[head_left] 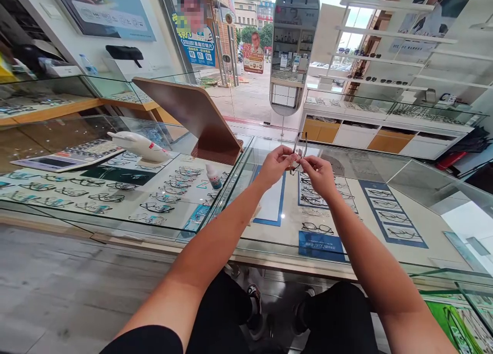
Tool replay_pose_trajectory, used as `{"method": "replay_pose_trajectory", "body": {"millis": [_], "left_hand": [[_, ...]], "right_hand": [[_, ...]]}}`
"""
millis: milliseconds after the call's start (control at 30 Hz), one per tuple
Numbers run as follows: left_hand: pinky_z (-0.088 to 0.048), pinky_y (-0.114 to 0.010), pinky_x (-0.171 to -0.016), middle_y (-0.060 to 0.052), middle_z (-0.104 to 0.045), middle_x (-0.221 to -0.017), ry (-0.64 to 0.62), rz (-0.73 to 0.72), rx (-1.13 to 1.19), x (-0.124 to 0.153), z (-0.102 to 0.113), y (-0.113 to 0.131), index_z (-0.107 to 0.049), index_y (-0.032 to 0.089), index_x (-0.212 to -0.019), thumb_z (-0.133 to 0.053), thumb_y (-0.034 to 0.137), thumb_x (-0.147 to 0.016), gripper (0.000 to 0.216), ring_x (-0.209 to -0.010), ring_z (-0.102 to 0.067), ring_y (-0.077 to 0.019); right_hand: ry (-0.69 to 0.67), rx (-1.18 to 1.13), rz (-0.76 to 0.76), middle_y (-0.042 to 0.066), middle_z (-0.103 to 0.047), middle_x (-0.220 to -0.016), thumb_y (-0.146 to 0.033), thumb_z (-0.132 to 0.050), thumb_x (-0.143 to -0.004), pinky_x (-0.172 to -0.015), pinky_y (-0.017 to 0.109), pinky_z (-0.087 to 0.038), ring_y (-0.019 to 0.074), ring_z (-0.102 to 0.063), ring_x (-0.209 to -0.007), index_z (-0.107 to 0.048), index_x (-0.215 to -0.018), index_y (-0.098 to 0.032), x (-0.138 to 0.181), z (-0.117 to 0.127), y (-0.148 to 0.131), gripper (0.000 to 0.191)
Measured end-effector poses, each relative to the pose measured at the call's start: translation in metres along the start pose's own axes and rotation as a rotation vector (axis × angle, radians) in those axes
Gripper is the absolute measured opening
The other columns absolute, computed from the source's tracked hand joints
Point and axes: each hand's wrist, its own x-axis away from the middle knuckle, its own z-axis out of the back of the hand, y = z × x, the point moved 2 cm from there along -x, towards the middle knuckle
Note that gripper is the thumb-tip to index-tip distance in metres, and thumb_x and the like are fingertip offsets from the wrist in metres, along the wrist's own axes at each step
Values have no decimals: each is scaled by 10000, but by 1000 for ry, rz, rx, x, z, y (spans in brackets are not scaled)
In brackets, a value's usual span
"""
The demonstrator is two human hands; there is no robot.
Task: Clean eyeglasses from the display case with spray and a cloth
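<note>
Above the glass counter, both my hands hold one pair of eyeglasses (305, 144) with thin dark temples pointing up and away. My left hand (278, 164) pinches the frame from the left side. On the right, my right hand (319, 173) grips the same eyeglasses with thumb and fingers. The fingertips of the two hands nearly meet and cover most of the front of the frame. Beneath the glass under my hands lie rows of eyeglasses on a blue-edged display board (314, 192). A single dark pair of glasses (318, 228) lies nearer to me.
A small white bottle (213, 176) stands left of my arms. Farther left are a brown-backed tabletop mirror (192, 107), a white dolphin-shaped object (140, 146) and a calculator (73, 155). A tall oval mirror (295, 46) stands beyond the counter. Glass edges (227, 184) divide the counter top.
</note>
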Motion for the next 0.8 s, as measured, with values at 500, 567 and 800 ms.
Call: {"method": "replay_pose_trajectory", "body": {"millis": [500,567,800], "left_hand": [[-685,-353,-922,-42,-763,-1120,272,-131,40,-5,14,11,-608,237,-993,-991,636,-810,582,-1157,-736,-208],[-688,-356,-924,-42,-757,-1108,291,-138,43,-5,15,12,-608,239,-989,-982,632,-825,567,-1147,-733,-207],[-692,-345,-894,-37,-750,-1084,307,-149,45,-5,15,12,-623,236,-981,-1001,598,-806,552,-1108,-726,-200]], "right_hand": [[159,-369,-427,-37,-564,-634,-416,-792,-715,-573,309,-401,132,-457,-581,-744,-763,-232,-5,-1,23,196],[138,-403,-455,-41,-547,-636,-418,-795,-713,-537,301,-365,125,-443,-562,-736,-782,-234,-4,-5,22,205],[47,-439,-544,-42,-537,-618,-438,-790,-710,-492,270,-238,101,-388,-516,-725,-828,-224,-3,-3,16,253]]}}
